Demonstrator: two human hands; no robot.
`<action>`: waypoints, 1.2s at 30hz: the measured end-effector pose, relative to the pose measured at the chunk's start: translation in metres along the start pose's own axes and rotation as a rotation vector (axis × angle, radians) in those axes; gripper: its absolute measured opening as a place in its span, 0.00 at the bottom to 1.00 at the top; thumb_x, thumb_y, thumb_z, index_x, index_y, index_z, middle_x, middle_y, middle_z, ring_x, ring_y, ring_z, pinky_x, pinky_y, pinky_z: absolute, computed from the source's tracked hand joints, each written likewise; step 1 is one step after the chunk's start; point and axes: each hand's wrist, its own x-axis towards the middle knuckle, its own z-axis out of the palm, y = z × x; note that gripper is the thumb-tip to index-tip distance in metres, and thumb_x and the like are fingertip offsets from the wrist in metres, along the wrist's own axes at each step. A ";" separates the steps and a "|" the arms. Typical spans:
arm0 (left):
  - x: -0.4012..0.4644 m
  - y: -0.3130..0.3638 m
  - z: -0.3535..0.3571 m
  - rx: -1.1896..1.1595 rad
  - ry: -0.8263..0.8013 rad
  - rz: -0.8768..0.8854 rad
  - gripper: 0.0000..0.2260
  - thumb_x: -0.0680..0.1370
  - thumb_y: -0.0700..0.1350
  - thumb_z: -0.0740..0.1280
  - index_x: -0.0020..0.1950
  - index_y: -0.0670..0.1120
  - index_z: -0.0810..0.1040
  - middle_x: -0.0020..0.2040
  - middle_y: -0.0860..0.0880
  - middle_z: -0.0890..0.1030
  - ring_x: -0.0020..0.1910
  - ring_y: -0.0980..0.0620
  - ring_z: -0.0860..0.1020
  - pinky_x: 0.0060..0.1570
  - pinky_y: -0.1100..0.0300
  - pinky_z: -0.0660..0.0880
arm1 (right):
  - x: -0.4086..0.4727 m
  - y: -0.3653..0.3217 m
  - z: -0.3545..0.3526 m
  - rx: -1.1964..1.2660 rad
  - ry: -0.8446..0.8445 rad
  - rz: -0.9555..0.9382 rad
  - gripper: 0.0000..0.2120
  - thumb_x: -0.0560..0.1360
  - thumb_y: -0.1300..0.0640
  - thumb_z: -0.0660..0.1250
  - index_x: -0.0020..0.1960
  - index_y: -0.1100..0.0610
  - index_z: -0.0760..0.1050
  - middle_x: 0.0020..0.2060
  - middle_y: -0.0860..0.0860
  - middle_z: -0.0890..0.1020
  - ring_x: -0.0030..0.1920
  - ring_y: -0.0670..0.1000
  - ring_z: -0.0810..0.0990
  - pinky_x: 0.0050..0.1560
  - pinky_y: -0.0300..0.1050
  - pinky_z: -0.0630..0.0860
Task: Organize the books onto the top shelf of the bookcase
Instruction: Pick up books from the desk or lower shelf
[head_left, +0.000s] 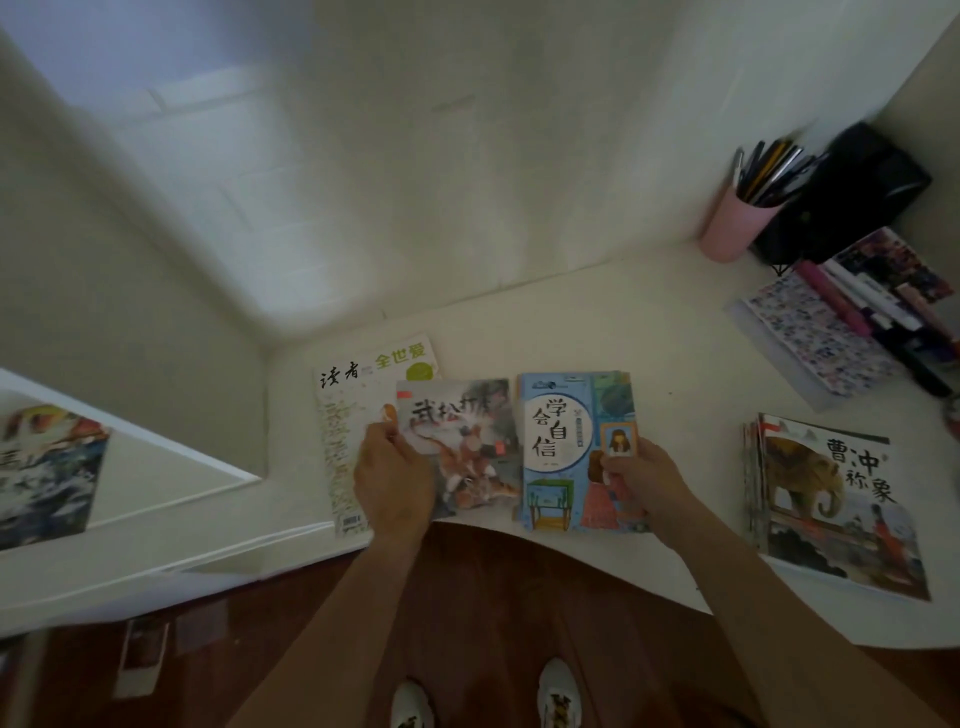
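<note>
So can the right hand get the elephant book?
Probably yes. The elephant book lies uncovered on the desk, just right of the right hand, with nothing between them. But that hand holds the blue book.

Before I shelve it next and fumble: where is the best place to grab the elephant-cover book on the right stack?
Probably its near edge, coming from the desk's front: the elephant-cover book lies flat on top of its stack, and that edge lies at the white desk's rim, so fingers can slide under it.
</note>
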 end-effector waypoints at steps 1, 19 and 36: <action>0.008 -0.003 -0.009 0.005 0.018 -0.005 0.09 0.84 0.38 0.60 0.60 0.39 0.78 0.56 0.36 0.82 0.55 0.37 0.79 0.52 0.51 0.71 | 0.001 0.002 -0.001 -0.025 0.022 0.003 0.07 0.80 0.62 0.68 0.58 0.60 0.78 0.49 0.58 0.85 0.46 0.56 0.84 0.42 0.50 0.81; -0.101 0.071 0.094 -0.098 -0.420 0.332 0.14 0.80 0.48 0.71 0.64 0.46 0.82 0.53 0.49 0.85 0.49 0.55 0.82 0.53 0.62 0.75 | -0.053 0.001 -0.085 -0.275 0.450 -0.321 0.18 0.80 0.56 0.67 0.69 0.52 0.70 0.52 0.44 0.76 0.49 0.47 0.77 0.49 0.46 0.76; -0.224 0.131 0.210 0.019 -0.791 0.522 0.15 0.86 0.50 0.58 0.66 0.47 0.79 0.56 0.48 0.85 0.53 0.50 0.83 0.53 0.59 0.78 | -0.025 0.057 -0.245 -0.549 0.576 -0.024 0.33 0.76 0.48 0.72 0.75 0.57 0.65 0.68 0.59 0.74 0.67 0.61 0.73 0.65 0.57 0.71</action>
